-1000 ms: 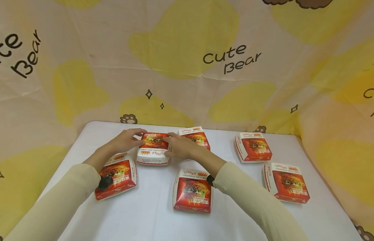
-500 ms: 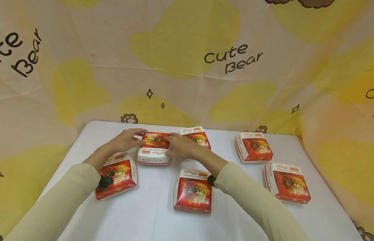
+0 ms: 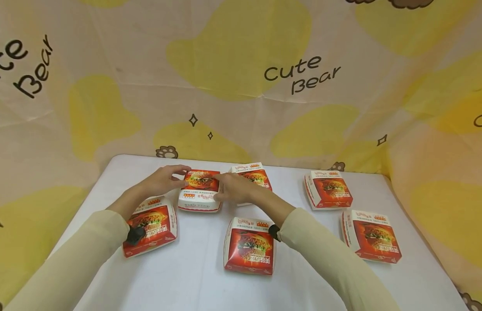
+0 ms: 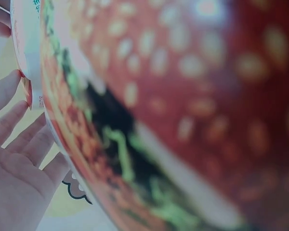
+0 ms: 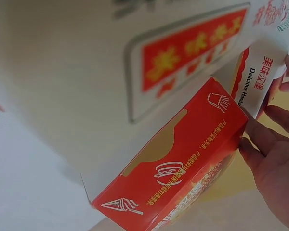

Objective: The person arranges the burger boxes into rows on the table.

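Observation:
A red and white burger box (image 3: pixel 200 196), lying on the white table, is between the two hands in the head view. My left hand (image 3: pixel 163 180) touches its left side with thumb and fingertips. My right hand (image 3: pixel 236 188) has its fingertips at the right side of that box. In the left wrist view the left hand's fingers (image 4: pixel 9 126) reach rather straight to the box's edge. Extended fingers also show on the right hand (image 5: pixel 274 166) in the right wrist view, beside the box's white side wall (image 5: pixel 260 79). The far fingertips are partly hidden.
One burger box (image 3: pixel 251 175) stands just behind the right hand, partly covered by it. Under the left forearm lies another box (image 3: pixel 157 224). A third (image 3: pixel 249 250) is at the front middle. Two more boxes (image 3: pixel 330 190) stand at the right. Patterned cloth (image 3: pixel 233 95) surrounds the table.
The head view shifts slightly. Both hands stay at the same burger box, which has hardly moved. The other boxes keep their places.

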A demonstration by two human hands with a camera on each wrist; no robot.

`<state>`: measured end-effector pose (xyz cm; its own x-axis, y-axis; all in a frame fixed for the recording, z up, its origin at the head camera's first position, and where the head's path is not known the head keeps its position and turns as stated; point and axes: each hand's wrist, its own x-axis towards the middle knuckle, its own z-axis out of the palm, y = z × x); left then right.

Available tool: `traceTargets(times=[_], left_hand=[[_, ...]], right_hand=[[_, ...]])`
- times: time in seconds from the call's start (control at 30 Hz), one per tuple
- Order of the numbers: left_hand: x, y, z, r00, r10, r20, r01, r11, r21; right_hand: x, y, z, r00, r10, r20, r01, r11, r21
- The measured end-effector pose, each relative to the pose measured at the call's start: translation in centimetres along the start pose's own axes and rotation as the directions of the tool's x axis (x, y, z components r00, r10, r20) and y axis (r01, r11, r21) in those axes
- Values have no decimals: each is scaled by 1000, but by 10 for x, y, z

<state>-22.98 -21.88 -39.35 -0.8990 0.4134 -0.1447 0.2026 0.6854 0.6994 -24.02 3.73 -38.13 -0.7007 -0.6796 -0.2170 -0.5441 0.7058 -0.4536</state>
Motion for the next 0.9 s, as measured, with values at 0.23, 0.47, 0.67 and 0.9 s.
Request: traceTargets(times=[0.23, 0.47, 0.67, 0.9], left_hand=[[0, 0, 0, 1000, 0, 7, 0, 1000, -7], [-3, 1, -2, 1000, -14, 1, 14, 1000, -11], [-12, -2, -8, 999, -27, -31, 27, 1000, 4], [-33, -8, -15, 997, -22, -76, 26, 998, 60]], right_hand=[[0, 1, -1, 1000, -3, 1, 3, 1000, -11], [-1, 0, -1, 1000, -6, -2, 6, 999, -33], [-6, -1, -3, 1000, 0, -21, -1, 999, -49], [-15, -4, -6, 999, 0, -53, -3, 998, -57]])
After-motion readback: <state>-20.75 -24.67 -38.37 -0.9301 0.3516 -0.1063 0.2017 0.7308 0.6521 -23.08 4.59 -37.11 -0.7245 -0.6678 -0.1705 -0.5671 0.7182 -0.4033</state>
